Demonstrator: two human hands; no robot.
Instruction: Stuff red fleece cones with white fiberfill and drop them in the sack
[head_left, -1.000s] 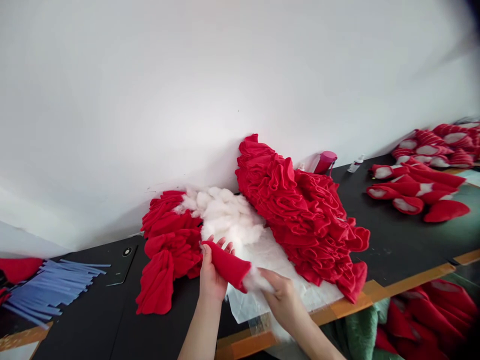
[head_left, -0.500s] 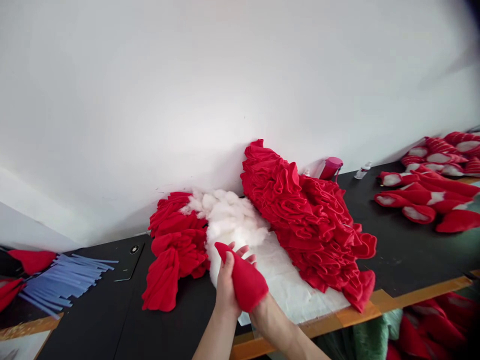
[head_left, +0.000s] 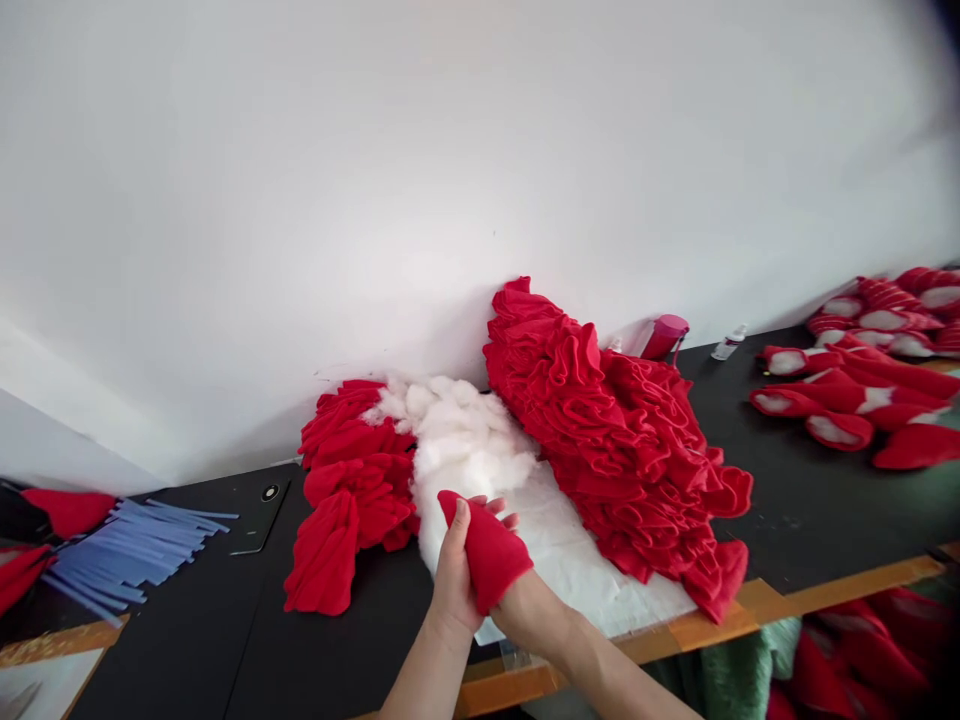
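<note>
A red cone-shaped fabric pouch (head_left: 491,550) with a pointed tip is in my hands above the front of the table. My left hand (head_left: 454,575) is wrapped around it from the left, thumb lying along the near side and fingertips showing behind. My right hand (head_left: 525,605) is inside the pouch's open end, its fingers hidden by the cloth, so I cannot tell their shape. Just behind lies a heap of white fluffy stuffing (head_left: 469,440). A white sheet (head_left: 570,550) lies under and beside it.
Red fabric pieces are heaped at left (head_left: 349,490) and right (head_left: 600,450). Blue strips (head_left: 135,555) and a dark phone (head_left: 260,515) lie at left. A pink-lidded container (head_left: 665,335), a small bottle (head_left: 729,343) and several stuffed red pieces (head_left: 847,400) are at right.
The pouch has shifted slightly and looks shorter and more bunched. More of the back of my right hand shows at its opening, and my right forearm has swung a little right.
</note>
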